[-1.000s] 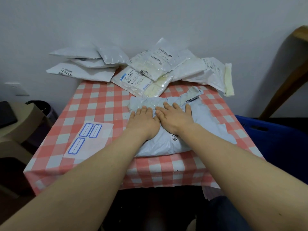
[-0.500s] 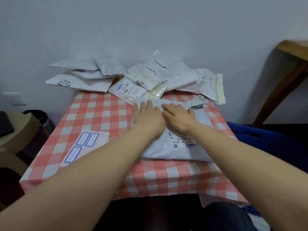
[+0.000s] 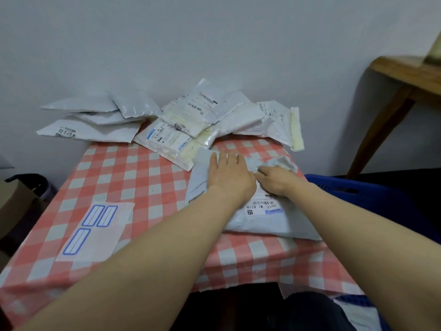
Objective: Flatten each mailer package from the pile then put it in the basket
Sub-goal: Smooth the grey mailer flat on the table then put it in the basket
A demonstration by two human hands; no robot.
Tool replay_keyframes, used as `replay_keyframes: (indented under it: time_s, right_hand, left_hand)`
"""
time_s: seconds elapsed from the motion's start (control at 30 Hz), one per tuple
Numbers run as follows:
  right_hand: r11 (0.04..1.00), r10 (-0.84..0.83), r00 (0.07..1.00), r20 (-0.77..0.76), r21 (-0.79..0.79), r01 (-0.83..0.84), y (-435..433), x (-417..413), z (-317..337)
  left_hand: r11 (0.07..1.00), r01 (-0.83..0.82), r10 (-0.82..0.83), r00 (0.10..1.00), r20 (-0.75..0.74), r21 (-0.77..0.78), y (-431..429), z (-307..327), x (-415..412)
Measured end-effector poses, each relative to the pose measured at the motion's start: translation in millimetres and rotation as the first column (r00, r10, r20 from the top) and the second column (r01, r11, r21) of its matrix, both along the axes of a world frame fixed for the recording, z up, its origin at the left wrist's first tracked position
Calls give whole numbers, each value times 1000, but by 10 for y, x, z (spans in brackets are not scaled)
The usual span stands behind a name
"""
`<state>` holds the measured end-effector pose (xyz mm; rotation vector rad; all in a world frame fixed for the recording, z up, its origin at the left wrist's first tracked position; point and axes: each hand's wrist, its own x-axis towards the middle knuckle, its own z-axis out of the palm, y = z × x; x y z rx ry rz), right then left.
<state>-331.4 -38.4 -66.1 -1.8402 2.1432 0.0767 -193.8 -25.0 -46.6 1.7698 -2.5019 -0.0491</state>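
On the checked desk [image 3: 143,177], past a sheet of labels [image 3: 95,231], a grey mailer [image 3: 267,218] near the right edge is pressed down by the left hand [image 3: 230,177] and right hand [image 3: 278,181], fingers [image 3: 230,158] stretched flat and gripping nothing, the blue basket [image 3: 358,194] just beside it and the pile [image 3: 191,120] at the far edge.

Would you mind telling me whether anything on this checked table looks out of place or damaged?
Mainly the grey mailer pressed under the left hand and right hand: its far flap is crumpled and raised, not yet flat. The label sheet at the near left lies slightly askew.
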Motion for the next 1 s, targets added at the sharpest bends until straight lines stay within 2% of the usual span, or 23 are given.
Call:
replay_keyframes:
  time_s: [0.07,0.17,0.23,0.3,0.4,0.63,0.8,0.9,1.0]
  right_hand:
    - [991,67,998,-9,-115,-68,47,69,-2]
    - [946,59,998,-18,-319,-61,109,121,23]
    - [960,88,993,-81,-258,-107,155,79,-9]
    - [982,129,990,-65,-132,-136,198,35,-86]
    - [989,124,992,-7,-77,-124,216,33,-208]
    - [989,142,985,-102,-13,-144,190,75,-244]
    - [994,100,975,-198,-26,-107,260,144,-243]
    - [997,72,955,-288,-6,-77,307,188,-168]
    - [996,75,989,-127,-44,-82,368,229,6]
  left_hand:
    - [999,19,-18,1000,-12,47,1,-22,-43]
    - [987,1,-2,1000,6,159,20,-50,-58]
    - [961,-19,7,999,43,275,50,-113,-38]
    - [948,-27,2,997,79,316,75,-197,-4]
    - [953,-22,-5,996,88,302,81,-279,18]
    - [958,-21,-22,989,149,286,94,-328,1]
    - [990,-7,-30,967,251,144,196,-237,-55]
    - [997,-29,13,980,198,74,334,-91,-45]
    - [989,-66,51,992,115,133,465,-38,66]
